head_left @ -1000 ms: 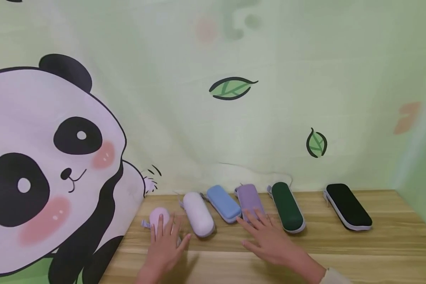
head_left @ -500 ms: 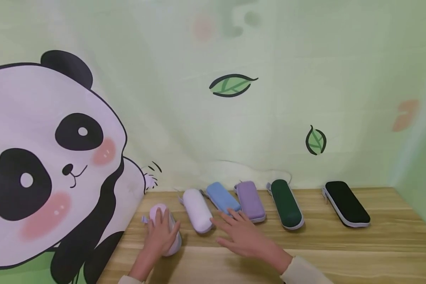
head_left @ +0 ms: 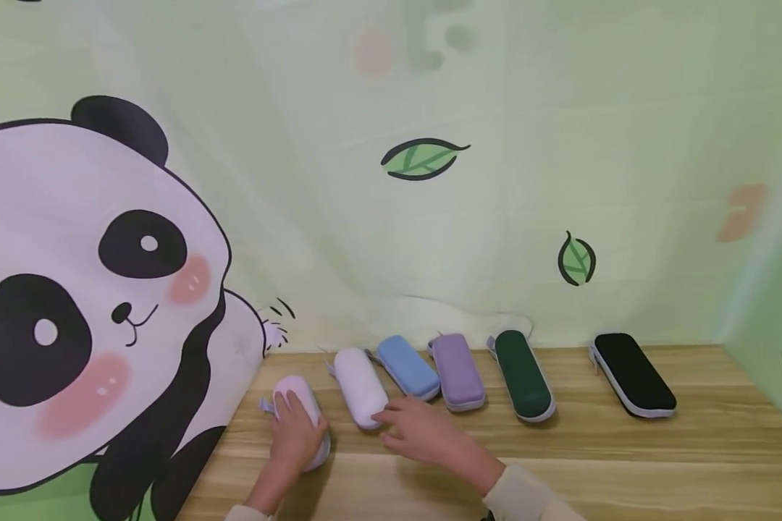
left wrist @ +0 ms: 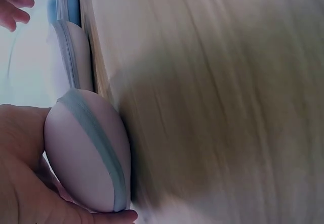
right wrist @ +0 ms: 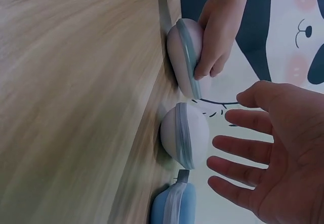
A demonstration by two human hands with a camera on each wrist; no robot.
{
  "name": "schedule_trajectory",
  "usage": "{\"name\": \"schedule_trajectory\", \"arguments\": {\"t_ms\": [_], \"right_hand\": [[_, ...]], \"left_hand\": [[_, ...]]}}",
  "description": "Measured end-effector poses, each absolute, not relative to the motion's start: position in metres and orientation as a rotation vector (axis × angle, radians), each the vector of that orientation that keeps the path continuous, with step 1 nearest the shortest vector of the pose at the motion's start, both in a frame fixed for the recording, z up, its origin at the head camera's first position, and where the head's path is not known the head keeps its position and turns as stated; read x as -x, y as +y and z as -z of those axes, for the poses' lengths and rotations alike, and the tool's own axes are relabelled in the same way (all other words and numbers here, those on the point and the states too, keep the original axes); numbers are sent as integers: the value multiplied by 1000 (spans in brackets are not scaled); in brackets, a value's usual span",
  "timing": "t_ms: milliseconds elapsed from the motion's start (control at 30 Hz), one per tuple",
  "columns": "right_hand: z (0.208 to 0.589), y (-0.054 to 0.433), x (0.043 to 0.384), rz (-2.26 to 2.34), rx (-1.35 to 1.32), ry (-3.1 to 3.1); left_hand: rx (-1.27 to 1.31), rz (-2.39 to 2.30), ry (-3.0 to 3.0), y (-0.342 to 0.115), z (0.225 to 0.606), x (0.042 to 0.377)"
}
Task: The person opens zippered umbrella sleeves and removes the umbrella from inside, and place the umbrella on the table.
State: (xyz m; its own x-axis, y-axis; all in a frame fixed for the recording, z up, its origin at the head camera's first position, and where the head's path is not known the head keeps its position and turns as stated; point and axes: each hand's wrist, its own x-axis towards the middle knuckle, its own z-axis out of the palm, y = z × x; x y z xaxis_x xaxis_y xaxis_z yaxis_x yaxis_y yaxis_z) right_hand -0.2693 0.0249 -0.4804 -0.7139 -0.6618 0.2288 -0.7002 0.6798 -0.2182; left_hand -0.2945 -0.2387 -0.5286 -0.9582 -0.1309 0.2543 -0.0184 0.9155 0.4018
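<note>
I saw L hand (head_left: 295,435) gripping pink case (left wrist: 81,153), L end of table (head_left: 560,477); long axis ran front-to-back, far end veering L; R hand (head_left: 423,434), fingers spread, held nil, nr white case (head_left: 360,383).

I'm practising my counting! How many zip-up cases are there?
6, left to right: pink case held by the left hand, white case near the right hand, blue case, purple case, green case, black case. None looks hidden.

A screened nook: panda-printed cloth (head_left: 482,217) backs a wooden table (head_left: 625,463).
</note>
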Motion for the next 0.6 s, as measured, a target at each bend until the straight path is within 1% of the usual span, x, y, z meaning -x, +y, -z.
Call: {"name": "schedule_trajectory", "arguments": {"t_ms": [333, 600], "right_hand": [[487, 23, 268, -508, -1155, -2778], [487, 28, 271, -544, -1168, -2788]], "left_hand": [[-9, 579, -2869, -241, 535, 275], [153, 552, -2843, -241, 534, 259]]}}
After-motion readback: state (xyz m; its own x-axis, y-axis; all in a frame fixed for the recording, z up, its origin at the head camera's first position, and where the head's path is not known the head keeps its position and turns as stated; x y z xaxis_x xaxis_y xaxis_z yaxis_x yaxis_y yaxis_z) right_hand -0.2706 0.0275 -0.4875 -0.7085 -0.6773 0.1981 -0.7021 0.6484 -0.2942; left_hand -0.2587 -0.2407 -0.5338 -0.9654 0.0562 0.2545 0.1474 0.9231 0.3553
